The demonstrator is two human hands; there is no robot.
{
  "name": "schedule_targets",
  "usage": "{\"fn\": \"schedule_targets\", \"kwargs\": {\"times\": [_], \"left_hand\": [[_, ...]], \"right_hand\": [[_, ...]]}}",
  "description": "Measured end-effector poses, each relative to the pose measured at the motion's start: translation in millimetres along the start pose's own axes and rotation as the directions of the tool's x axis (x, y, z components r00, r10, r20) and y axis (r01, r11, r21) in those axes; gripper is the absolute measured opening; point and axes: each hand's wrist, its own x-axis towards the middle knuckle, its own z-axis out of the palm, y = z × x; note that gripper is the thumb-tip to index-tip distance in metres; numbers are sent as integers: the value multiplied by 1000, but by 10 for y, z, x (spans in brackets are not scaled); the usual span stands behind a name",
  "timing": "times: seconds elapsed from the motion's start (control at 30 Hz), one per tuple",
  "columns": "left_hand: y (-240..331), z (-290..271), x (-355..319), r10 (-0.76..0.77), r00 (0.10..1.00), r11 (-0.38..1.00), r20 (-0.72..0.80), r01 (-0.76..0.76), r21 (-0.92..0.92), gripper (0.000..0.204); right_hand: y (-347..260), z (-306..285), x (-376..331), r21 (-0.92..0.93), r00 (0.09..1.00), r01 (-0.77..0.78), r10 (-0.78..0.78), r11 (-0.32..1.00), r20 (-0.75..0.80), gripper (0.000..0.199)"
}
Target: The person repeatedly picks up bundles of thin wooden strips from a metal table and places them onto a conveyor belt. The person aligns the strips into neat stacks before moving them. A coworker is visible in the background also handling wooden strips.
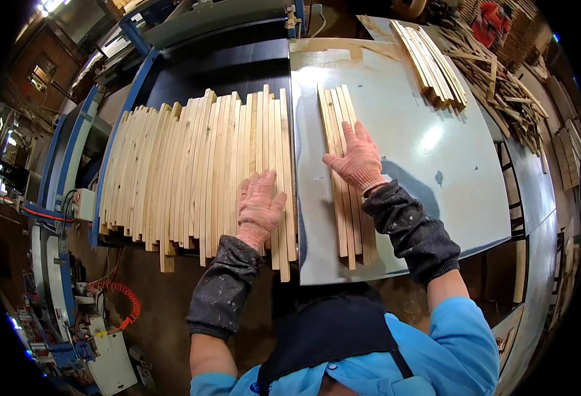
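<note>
left hand (259, 206) flat on wide slat row (198, 175) | right hand (356, 158) flat on small slat bundle (344, 175) — nothing gripped | risk — uneven push fans bundle off desk (435, 165) edge

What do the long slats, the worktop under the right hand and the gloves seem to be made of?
Slats: pale bare wood, grain visible, seemingly unfinished. Worktop: probably sheet metal or a smooth laminate, grey with a glossy glare. Gloves, as on the right hand: pink knitted fabric, ribbed texture.

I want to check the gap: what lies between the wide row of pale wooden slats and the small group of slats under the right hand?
In the head view, only bare grey metal tabletop.
</note>
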Motion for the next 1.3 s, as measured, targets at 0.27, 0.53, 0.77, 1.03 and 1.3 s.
{"fn": "schedule_targets", "kwargs": {"times": [0.27,0.53,0.77,1.03,1.3], "left_hand": [[-538,-982,95,6,977,999,-215,-17,-52,61],[-3186,-1305,-521,-475,704,857,-528,506,-97,81],[-4601,-2946,-683,-834,440,360,-331,891,278,101],[-5092,-2964,-987,-752,507,401,-420,859,320,93],[-5145,-2345,-1869,-553,662,799,-507,593,-97,70]], "right_hand": [[-486,419,310,511,968,208,-249,834,13,52],[64,484,300,297,994,93,-107,950,29,49],[-95,758,175,649,986,-164,151,743,76,46],[-429,917,-15,549,966,-176,251,817,-63,49],[-516,929,-464,852,976,-26,197,522,-92,63]]}}
